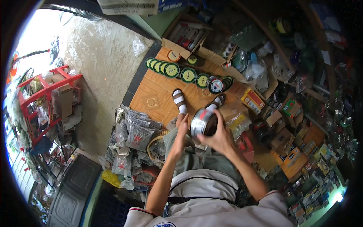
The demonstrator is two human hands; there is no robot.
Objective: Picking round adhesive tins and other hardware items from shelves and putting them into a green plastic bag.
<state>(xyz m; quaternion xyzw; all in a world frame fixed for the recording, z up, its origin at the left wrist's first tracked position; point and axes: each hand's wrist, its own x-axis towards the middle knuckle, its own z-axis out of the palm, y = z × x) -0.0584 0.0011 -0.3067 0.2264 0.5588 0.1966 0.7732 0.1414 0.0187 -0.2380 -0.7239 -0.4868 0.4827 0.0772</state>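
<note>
In my right hand is a round metal can with a dark side and a silvery, red-marked face, tilted above my knees. My left hand is raised at the can's left, fingers extended; it looks just apart from the can, though touch is hard to tell. Beyond my sandalled feet, a row of round cans with green rims and yellow lids stands on the tiled floor. A can with a white and red top sits near the row's right part. An orange-lidded can is behind the row.
Grey plastic bags of small goods are piled at the left. An open cardboard box with tubes stands behind the cans. To the right are a yellow and red box and cluttered cartons. A red metal frame stands far left.
</note>
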